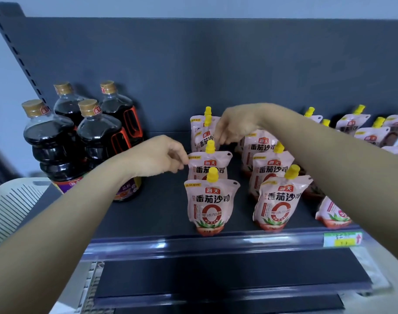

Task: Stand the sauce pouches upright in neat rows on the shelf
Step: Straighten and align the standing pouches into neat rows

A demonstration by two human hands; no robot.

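Two hands, both working the left row of sauce pouches.
Left hand (162, 155) pinches the top corner of the second pouch (212, 163), and right hand (236, 125) curls onto the rear pouch (199, 132), probably to square them upright. Around them: dark shelf (161, 211), soy bottles (98, 137) on the left, leaning pouches (370, 137) far right.

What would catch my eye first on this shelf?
First, the pink plastic sauce pouches with yellow screw caps, standing in two rows mid-shelf. A person's bare left grip pinches the top corner of the second pouch of the left row, while the right grip reaches the pouch behind it. Four dark sauce bottles with gold caps cluster at far left.
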